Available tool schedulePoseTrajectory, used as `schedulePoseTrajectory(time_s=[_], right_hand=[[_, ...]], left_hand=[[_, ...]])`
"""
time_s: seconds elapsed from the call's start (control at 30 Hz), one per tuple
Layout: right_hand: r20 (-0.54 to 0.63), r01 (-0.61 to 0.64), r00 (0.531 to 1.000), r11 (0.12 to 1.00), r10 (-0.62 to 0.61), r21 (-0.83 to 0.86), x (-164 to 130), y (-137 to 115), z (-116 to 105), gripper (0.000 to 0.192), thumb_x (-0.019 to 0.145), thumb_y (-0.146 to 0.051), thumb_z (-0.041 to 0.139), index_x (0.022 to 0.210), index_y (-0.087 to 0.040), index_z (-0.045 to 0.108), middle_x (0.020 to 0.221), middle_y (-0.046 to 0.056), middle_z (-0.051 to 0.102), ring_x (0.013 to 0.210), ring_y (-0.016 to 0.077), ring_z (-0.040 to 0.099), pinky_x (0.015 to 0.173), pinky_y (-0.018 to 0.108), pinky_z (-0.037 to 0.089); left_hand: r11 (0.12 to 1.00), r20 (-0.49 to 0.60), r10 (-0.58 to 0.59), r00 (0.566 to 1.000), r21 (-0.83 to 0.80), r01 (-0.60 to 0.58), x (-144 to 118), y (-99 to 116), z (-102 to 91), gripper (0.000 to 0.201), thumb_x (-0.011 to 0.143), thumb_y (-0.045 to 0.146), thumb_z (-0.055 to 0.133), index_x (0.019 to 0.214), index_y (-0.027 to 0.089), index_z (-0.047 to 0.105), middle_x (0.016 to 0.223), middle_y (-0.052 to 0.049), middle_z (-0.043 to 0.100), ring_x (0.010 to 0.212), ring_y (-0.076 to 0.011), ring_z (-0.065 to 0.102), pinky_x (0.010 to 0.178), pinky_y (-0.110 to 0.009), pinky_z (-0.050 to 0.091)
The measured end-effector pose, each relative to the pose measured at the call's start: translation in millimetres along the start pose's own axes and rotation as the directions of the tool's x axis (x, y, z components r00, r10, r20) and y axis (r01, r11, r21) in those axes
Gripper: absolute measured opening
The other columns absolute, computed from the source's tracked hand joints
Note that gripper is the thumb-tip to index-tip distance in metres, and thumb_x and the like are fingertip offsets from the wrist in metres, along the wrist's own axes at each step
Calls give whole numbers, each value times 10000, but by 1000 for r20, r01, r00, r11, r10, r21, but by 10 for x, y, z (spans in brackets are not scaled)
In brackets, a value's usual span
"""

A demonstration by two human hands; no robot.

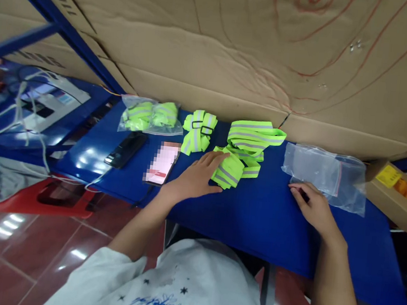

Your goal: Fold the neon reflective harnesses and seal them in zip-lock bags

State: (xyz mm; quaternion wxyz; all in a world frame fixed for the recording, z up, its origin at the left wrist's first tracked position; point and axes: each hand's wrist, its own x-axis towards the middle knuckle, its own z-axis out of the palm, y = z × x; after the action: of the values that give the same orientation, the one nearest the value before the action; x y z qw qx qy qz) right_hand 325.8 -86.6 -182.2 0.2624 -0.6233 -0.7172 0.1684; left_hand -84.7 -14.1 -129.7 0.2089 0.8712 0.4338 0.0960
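My left hand [199, 174] lies with fingers stretched and thumb apart, its fingertips touching a folded neon-green reflective strap bundle [229, 171]. Behind that bundle, longer looped reflective straps [251, 134] with grey stripes are piled up. Left of them sits a reflective strap bundle with black buckles [199, 125]. At the back left, a clear zip bag [171, 129] holds more green straps. My right hand [310, 205] rests on the blue table, fingers curled and thumb close to the index fingertip; nothing shows between them. Just beyond it lie flat clear zip bags [351, 182].
Two phones, one dark [126, 149] and one with a lit screen [164, 160], lie at the left. A cardboard box [398, 199] stands at the right end. Cardboard panels [197, 69] wall off the back. A red stool [71, 201] and white cables [43, 140] are farther left.
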Motion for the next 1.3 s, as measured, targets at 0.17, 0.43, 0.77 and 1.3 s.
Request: schedulePoseTrajectory(time_s=[0.17,0.43,0.77,1.3], right_hand=[[-102,106,987,982,-123,-160,13,-353,81,360,1092,-450,545,1279,-199,723,1237,168,752,1171,353,722,1059,573,562],[73,200,976,977,-205,71,208,-1473,811,842,994,-498,713,1691,-219,332,1601,219,557,1498,401,541,1178,620,513],[-76,-199,841,437,536,877,-227,-1749,1074,568,976,-570,650,1442,-284,496,1533,127,601,1375,271,651,1172,500,532],[-269,-67,913,763,307,643,-180,-1792,479,566,883,-256,810,1382,-350,560,1365,36,582,1191,192,655,1017,378,575]], left_hand=[[997,-130,-75,989,-27,72,-415,151,359,1011,895,421,848,1705,363,246,1603,-153,495,1518,-422,479,1215,-663,474],[871,-422,-23,906,-453,-188,-525,318,651,806,957,276,767,1626,352,325,1708,-169,237,1641,-331,333,1285,-561,473],[487,-142,-391,910,-871,73,-516,557,820,801,876,405,847,1517,272,385,1513,-131,538,1412,-276,578,1202,-482,506],[959,-529,281,801,126,-254,-801,445,102,476,890,-24,596,1254,281,630,1413,-63,731,1203,-228,745,838,-335,592]])
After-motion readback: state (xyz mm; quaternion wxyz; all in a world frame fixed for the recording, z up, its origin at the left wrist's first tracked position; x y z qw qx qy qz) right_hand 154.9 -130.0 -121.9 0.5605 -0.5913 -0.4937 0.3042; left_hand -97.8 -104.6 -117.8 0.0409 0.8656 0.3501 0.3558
